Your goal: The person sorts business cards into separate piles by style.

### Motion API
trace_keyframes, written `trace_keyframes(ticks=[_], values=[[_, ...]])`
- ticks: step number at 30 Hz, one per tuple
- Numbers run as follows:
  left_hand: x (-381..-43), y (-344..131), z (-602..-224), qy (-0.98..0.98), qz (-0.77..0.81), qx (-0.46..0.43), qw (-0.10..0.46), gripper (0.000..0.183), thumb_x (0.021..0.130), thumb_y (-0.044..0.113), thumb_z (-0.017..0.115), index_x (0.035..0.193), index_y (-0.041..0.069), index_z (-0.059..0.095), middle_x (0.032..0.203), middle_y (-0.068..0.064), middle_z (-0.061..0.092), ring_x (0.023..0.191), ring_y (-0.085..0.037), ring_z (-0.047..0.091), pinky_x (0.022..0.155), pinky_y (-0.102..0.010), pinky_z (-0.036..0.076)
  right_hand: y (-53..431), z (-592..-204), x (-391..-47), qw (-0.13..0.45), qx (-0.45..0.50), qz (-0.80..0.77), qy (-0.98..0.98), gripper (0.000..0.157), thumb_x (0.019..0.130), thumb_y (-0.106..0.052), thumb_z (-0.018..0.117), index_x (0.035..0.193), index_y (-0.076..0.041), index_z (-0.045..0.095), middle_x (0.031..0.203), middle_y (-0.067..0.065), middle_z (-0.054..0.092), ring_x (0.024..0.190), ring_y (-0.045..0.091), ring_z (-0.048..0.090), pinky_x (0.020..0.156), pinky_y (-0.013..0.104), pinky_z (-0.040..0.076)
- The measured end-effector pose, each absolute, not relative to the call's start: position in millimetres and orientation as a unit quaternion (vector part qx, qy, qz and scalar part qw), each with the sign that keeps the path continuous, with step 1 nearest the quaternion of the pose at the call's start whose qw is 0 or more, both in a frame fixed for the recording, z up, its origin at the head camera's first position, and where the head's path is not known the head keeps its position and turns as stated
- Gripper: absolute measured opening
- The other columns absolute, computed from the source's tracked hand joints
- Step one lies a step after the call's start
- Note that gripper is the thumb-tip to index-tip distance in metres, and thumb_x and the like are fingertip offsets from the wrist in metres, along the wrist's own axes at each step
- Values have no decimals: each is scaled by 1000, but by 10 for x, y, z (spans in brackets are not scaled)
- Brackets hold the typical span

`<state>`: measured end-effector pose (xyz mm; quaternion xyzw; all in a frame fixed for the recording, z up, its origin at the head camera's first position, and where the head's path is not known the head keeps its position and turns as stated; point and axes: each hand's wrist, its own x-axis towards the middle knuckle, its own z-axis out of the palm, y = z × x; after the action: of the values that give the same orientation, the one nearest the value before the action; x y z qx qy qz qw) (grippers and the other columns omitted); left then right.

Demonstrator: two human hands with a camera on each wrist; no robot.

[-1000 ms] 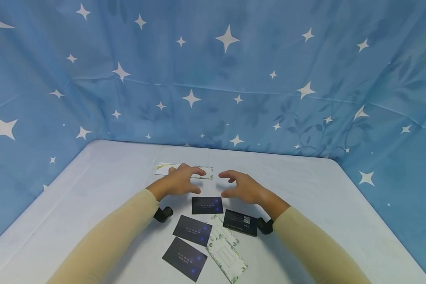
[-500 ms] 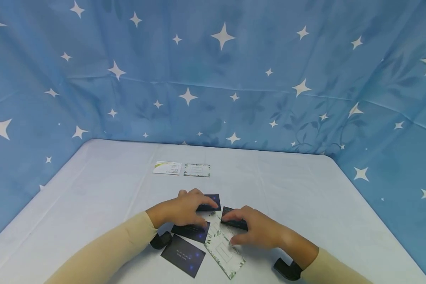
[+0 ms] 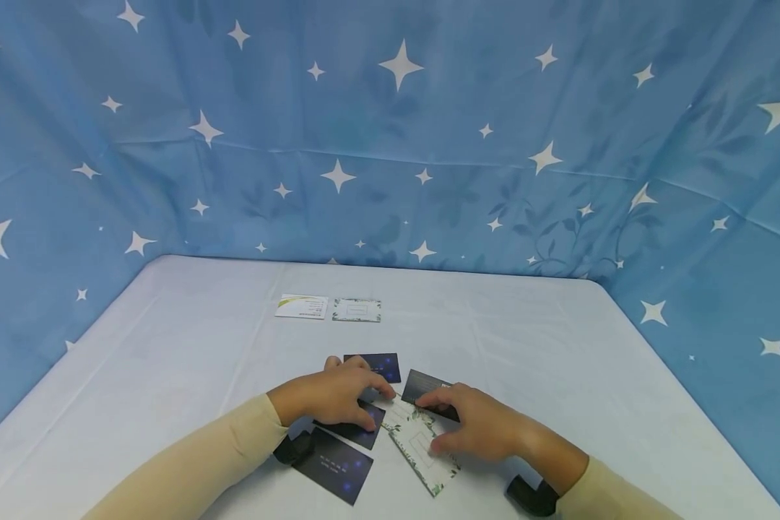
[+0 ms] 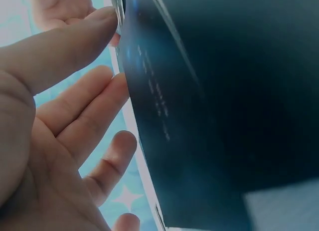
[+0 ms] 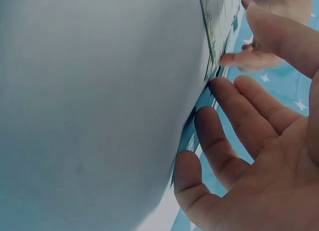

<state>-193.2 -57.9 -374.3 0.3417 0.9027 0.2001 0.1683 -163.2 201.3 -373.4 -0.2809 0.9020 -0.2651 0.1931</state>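
Dark blue card (image 3: pixel 351 435) lies under the thumb of the left hand (image 3: pixel 330 393), which grips nothing I can see; its fingers are loosely bent, thumb and forefinger well apart, though I can't tell how firmly the thumb presses. Across from it, the right hand (image 3: pixel 484 426) isn't clenched either: its forefinger reaches over the printed black card (image 3: pixel 422 384), while its thumb is over the edge of the leafy card (image 3: pixel 418 451). That leafy card slants away below the right thumb, and between the two hands a second leafy card (image 3: pixel 399 412) shows partly beneath it.

Just beyond the left hand's knuckles sits the far dark card (image 3: pixel 383 367), partly covered by the fingers. Nearer the person than the left hand, the lowest dark card (image 3: pixel 334 462) lies tilted, its upper corner beside the black wrist device (image 3: pixel 292 449). Another, the right wrist device (image 3: pixel 531 497), sits below the right wrist, by the cream sleeve (image 3: pixel 598 495).

Farther out, past the left hand, a white card with a yellow curve (image 3: pixel 302 306) and a small leaf-bordered card (image 3: pixel 356 310) lie side by side on the white tablecloth (image 3: pixel 526 332). Behind everything hangs a blue starry curtain (image 3: pixel 364 108).
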Motion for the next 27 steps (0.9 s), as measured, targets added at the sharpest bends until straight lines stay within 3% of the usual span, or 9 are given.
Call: trace_keyframes(ticks=[7,17,27], values=[[-1924,-566,-3742,906,196,342,155,41,73,41,70,112,37,59,104,14,48,99,-12,35,77,-40,23,2019,-3729,-1660,167,-279,-255,911,58,75,-43,68,125,-19,51,116,-5,51,105,16,45,89,43,35],[-1917,-460,-3756,925,139,346,73,35,76,35,70,110,32,62,95,19,56,96,-11,39,76,-43,21,1973,-3760,-1651,110,-294,-232,921,31,85,-24,61,116,-20,56,111,-9,54,102,13,48,85,39,39],[-1894,-487,-3733,925,146,339,95,49,64,41,77,109,31,61,95,17,53,95,-11,37,74,-41,20,1934,-3763,-1610,99,-283,-204,932,35,80,-25,67,113,-24,57,106,-4,54,97,15,49,80,39,40]])
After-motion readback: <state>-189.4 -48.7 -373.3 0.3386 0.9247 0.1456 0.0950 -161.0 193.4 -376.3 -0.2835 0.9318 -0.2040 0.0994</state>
